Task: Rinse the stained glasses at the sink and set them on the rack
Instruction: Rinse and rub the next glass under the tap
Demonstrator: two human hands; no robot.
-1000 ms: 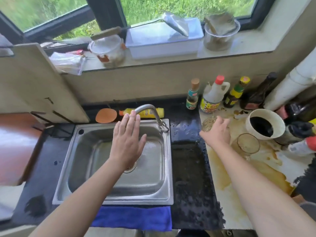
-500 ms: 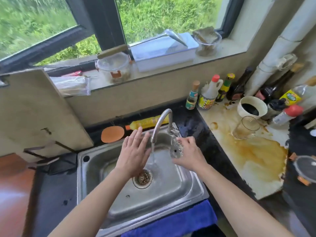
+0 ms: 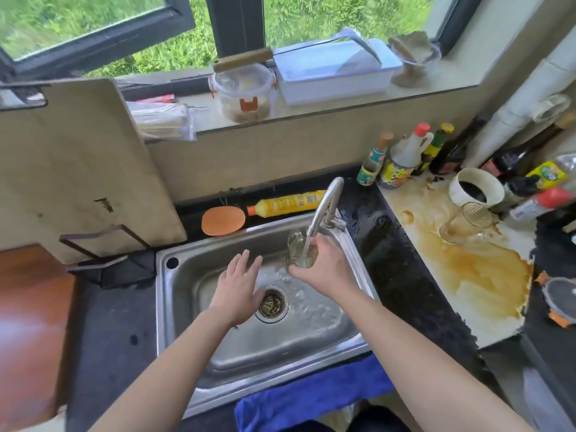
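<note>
Countertop (image 3: pixel 402 275): dark stone, running from left to right, with the sink set into it.
Sink (image 3: pixel 318 357): a steel basin at centre; water runs across its floor toward the drain (image 3: pixel 271 304).
Stained board (image 3: pixel 467 275): a pale slab on the right, covered in brown spill.
Blue cloth (image 3: pixel 311 397): draped over the near edge of the sink.
Faucet (image 3: pixel 324 210): a curved steel spout at the far right corner of the sink, pouring a stream downward.
Left hand (image 3: pixel 237 288): open, fingers spread, palm down over the basin just left of the drain, holding nothing.
Right hand (image 3: pixel 324 269): wrapped around the glass under the spout.
Glass (image 3: pixel 299 247): in the stream over the far right part of the basin, its long axis tilted, pointing far and left; which end is the mouth I cannot tell.
Second glass (image 3: pixel 464 222): on the stained board, well right of the sink, lying tilted beside a white cup (image 3: pixel 477 188).
</note>
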